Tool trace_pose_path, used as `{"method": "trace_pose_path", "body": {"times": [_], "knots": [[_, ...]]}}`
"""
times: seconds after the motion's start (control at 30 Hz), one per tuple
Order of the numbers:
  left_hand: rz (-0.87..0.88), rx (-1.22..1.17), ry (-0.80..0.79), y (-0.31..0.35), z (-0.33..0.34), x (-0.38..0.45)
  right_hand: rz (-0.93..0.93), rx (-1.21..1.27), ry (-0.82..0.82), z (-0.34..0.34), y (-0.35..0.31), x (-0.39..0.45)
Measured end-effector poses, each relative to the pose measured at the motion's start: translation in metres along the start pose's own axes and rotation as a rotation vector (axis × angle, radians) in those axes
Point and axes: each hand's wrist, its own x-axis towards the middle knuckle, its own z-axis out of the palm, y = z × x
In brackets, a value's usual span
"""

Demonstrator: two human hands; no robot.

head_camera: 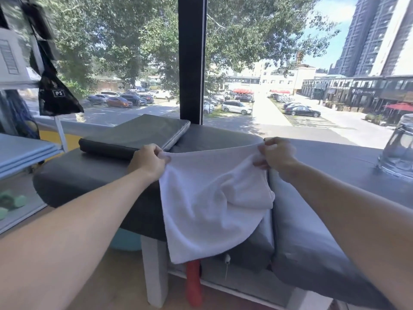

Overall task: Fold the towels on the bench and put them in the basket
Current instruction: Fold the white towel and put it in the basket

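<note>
White terry towel (210, 198) hangs at centre frame before the grey padded bench (89, 175), its top edge pinched at either corner by my left hand (149, 163) and right hand (276, 154).

Dark grey padded bench (73, 182) along window, white leg below – second padded section (312, 231) just beside it at right. Flat grey cushion (134, 135) lies on bench top at back left, angled. Clear glass vessel (397, 151) stands on right section, far end – contents cannot tell
</note>
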Motion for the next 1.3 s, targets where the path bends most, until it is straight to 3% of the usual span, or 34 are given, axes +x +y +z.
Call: {"method": "trace_pose_path", "body": {"times": [0.1,0.17,0.23,0.3,0.4,0.47,0.53,0.6,0.63,0.7,0.87,0.97,1.1,1.3], "knots": [[0.069,-0.017,0.049,0.018,0.002,0.015,-0.042,0.052,-0.061,0.018,0.002,0.015],[0.078,0.01,0.028,0.025,0.006,0.021,-0.112,-0.181,-0.212,0.023,0.006,0.014],[0.094,0.09,-0.094,0.023,0.009,0.019,-0.112,-0.374,-0.351,0.021,0.015,0.009],[0.145,0.119,-0.13,0.019,0.011,0.002,-0.112,-0.395,-0.329,0.013,0.027,0.004],[0.244,0.027,-0.056,0.012,0.005,-0.047,-0.072,-0.397,-0.164,-0.01,0.031,-0.003],[0.239,0.044,-0.005,0.007,-0.008,-0.09,0.034,-0.498,-0.251,-0.033,0.026,-0.014],[0.159,0.242,0.015,0.0,-0.024,-0.125,0.075,-0.651,-0.409,-0.051,0.021,-0.033],[0.048,0.466,-0.104,-0.01,-0.032,-0.14,0.021,-0.747,-0.488,-0.059,0.021,-0.048],[-0.019,0.455,-0.198,-0.015,-0.033,-0.143,-0.013,-0.744,-0.504,-0.059,0.022,-0.053],[-0.113,0.16,-0.356,-0.022,-0.03,-0.149,-0.075,-0.65,-0.502,-0.057,0.022,-0.06],[-0.228,-0.441,-0.418,-0.011,-0.026,-0.175,-0.101,-0.336,-0.279,-0.059,0.016,-0.066],[-0.34,-0.664,-0.391,-0.011,-0.032,-0.176,-0.02,-0.418,-0.312,-0.077,0.006,-0.074],[-0.35,-0.621,-0.383,-0.021,-0.038,-0.173,0.015,-0.702,-0.396,-0.1,0.008,-0.09],[-0.324,-0.426,-0.655,-0.035,-0.051,-0.174,0.092,-1.132,-0.633,-0.11,0.014,-0.124]]}}
